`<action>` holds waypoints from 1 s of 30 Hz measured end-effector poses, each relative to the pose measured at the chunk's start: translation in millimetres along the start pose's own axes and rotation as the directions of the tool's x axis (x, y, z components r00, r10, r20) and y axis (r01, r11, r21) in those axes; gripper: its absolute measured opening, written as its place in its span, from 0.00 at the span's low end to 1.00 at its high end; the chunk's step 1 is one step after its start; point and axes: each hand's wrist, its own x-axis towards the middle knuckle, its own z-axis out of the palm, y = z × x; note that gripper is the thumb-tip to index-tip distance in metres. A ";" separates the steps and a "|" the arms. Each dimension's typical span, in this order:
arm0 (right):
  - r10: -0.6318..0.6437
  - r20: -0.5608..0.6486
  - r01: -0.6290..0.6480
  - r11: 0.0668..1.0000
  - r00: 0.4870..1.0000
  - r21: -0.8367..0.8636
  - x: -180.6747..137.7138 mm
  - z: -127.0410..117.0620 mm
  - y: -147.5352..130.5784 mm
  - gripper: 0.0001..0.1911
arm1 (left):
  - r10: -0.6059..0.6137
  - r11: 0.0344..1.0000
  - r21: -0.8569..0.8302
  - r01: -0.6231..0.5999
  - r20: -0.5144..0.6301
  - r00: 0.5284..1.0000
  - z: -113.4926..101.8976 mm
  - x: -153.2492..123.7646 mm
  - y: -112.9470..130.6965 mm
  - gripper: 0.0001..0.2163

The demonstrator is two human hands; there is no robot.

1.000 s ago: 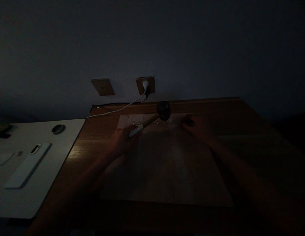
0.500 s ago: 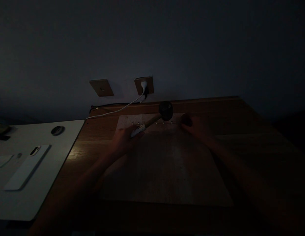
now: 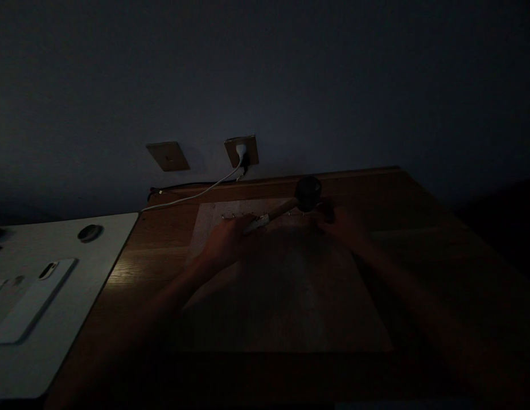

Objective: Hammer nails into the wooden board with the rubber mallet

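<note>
The scene is very dim. My left hand [image 3: 225, 242] is closed round the wooden handle of a mallet [image 3: 290, 204] whose dark round head sits over the far edge of a flat board [image 3: 286, 290] on the wooden table [image 3: 418, 228]. A row of small nails [image 3: 239, 216] stands along that far edge. My right hand [image 3: 342, 223] rests on the board just right of the mallet head, its fingers pinched at a small thing I cannot make out.
A white surface [image 3: 55, 319] adjoins the table on the left, bearing a phone [image 3: 32, 299] and a small round dark object [image 3: 90, 233]. On the wall are a switch plate [image 3: 167, 156] and a socket [image 3: 241, 151] with a white cable [image 3: 192, 195].
The mallet head has moved right along the row of nails, close to my right hand. The camera view has shifted slightly right.
</note>
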 end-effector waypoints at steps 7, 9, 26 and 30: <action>-0.084 -0.125 0.098 0.989 0.989 0.108 -15.0 -8.7 19.8 0.23 | -0.017 0.998 0.055 0.015 0.033 0.999 2.2 -0.2 3.3 0.17; -0.086 -0.128 0.104 0.984 0.988 0.146 -17.6 -11.8 17.8 0.22 | -0.026 0.996 0.083 0.023 0.041 0.999 1.1 -2.8 6.2 0.18; 0.098 -0.086 -0.053 0.908 0.991 0.415 -82.8 -27.3 -8.0 0.15 | 0.285 0.903 0.355 -0.244 -0.067 0.956 18.7 -129.6 -7.1 0.28; 0.072 -0.057 -0.049 0.944 0.996 0.327 -98.3 -25.8 -10.1 0.14 | 0.233 0.927 0.312 -0.207 -0.049 0.971 28.0 -139.0 -5.6 0.28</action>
